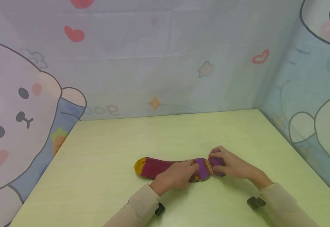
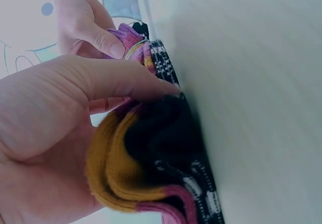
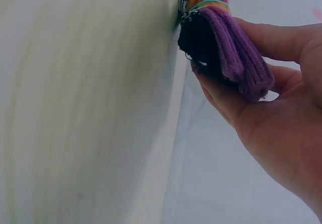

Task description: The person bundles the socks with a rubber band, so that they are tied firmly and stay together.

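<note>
A pair of maroon socks (image 1: pixel 157 167) with mustard toes lies flat across the table, layered together. Near the purple patterned cuff, a thin rubber band (image 1: pixel 209 167) cinches them into a narrow waist. My left hand (image 1: pixel 179 175) grips the middle of the socks, its thumb along the dark edge in the left wrist view, where mustard folds (image 2: pixel 115 158) bulge below it. At the right end, my right hand (image 1: pixel 234 164) holds the purple cuffs (image 3: pixel 241 58) between thumb and fingers, just beyond the band. The dark inner side of the cuff shows in the right wrist view.
The pale yellow table (image 1: pixel 111 142) runs back to a cartoon-printed cloth (image 1: pixel 142 63) hanging behind and along both sides. A black strap piece (image 1: pixel 159 209) sits at the left sleeve, and another black piece (image 1: pixel 256 202) at the right sleeve.
</note>
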`<state>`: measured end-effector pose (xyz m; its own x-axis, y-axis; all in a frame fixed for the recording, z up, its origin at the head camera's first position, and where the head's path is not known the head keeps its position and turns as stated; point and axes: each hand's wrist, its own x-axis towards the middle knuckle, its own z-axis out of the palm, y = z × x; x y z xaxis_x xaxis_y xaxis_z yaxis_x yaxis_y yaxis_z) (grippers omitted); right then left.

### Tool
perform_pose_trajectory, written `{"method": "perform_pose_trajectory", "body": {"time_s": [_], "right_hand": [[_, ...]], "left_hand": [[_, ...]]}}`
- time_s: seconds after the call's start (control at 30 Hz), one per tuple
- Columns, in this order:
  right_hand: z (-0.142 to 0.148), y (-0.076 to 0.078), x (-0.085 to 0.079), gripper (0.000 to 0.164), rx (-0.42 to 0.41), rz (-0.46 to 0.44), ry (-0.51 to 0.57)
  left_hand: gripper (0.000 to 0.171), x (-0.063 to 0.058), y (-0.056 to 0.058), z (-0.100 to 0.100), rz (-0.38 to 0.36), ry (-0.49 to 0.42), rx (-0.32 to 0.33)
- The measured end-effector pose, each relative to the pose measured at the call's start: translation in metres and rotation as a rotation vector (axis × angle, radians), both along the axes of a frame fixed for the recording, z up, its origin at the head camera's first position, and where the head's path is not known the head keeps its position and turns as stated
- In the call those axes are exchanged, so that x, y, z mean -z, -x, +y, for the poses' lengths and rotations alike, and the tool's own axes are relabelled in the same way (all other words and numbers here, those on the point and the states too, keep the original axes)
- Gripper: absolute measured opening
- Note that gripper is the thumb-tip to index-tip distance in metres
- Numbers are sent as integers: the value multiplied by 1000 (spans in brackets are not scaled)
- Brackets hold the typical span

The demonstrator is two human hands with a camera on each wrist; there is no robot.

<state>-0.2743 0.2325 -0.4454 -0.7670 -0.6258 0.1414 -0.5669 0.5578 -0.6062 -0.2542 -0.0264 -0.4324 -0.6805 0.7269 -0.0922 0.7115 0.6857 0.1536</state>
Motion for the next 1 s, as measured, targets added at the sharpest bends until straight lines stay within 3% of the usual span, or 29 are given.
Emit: {"method": "perform_pose_trajectory", "body": {"time_s": [0.1,0.23,0.5,0.73,1.0], "right_hand": [[1,0,0,43,10,-21,9],[1,-1,0,49,21,-43,17],[3,-2,-4,50,-22,4,-102],[6,-3,-5,47,-47,-6,-147],[9,-2,-1,50,-52,-28,-117]], "left_hand": [[29,0,0,0,-60,-19,-20],[29,1,0,-1,-68,-23,-36],[32,-4,-1,-2,-139,7,-66],[27,-11,-1,-4,-210,-3,-39],[25,-8,3,-7,-247,-80,-31]]}}
